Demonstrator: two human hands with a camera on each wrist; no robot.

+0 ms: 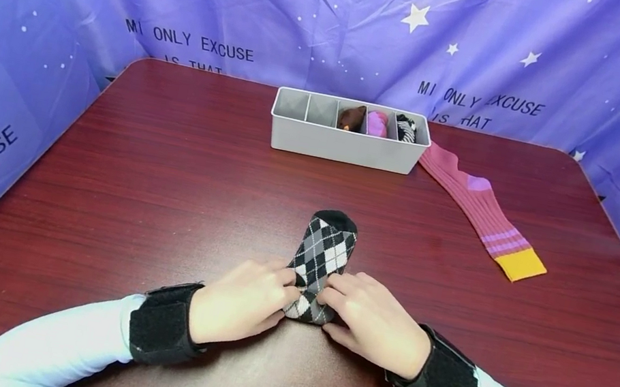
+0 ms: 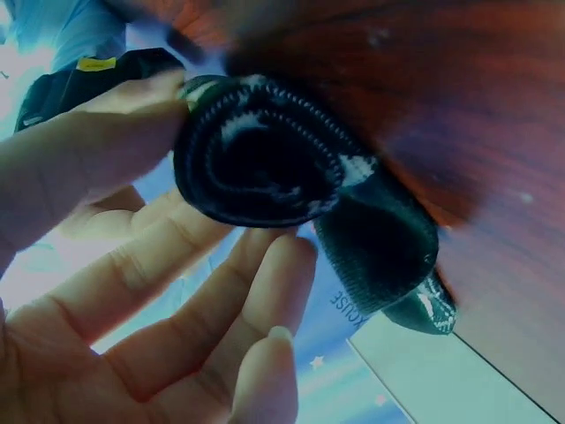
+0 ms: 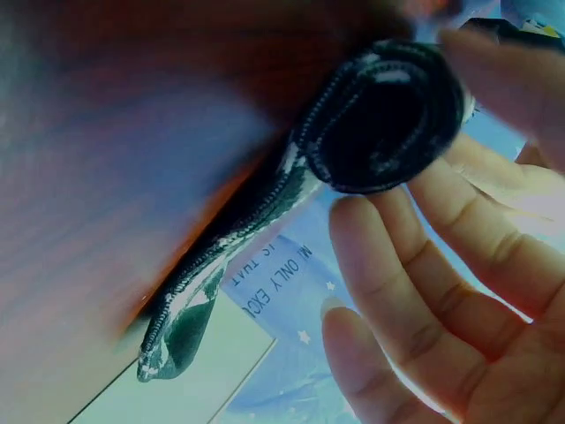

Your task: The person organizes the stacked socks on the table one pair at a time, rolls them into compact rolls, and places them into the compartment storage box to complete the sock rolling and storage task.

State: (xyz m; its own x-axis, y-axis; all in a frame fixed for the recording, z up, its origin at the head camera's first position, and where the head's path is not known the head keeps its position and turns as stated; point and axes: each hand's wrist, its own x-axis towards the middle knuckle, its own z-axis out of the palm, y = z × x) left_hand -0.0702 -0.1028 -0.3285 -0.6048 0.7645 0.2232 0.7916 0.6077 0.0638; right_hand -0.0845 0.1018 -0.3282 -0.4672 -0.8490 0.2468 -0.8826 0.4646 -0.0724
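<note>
A black, white and grey argyle sock (image 1: pixel 326 248) lies on the table with its near end rolled up. My left hand (image 1: pixel 244 299) pinches the left end of the roll with curled fingers. From the other side my right hand (image 1: pixel 377 319) grips the right end. The left wrist view shows the rolled end (image 2: pixel 256 159) as a dark spiral between thumb and fingers. In the right wrist view the opposite end of the roll (image 3: pixel 384 124) sits between thumb and fingertips, while the flat part of the sock stretches away from it.
Farther back stands a grey divided box (image 1: pixel 346 146). Three of its compartments hold a brown item (image 1: pixel 351 118), a pink item (image 1: pixel 378 123) and a black-and-white striped item (image 1: pixel 406 129). A pink sock with a yellow cuff (image 1: pixel 478 206) lies to the box's right.
</note>
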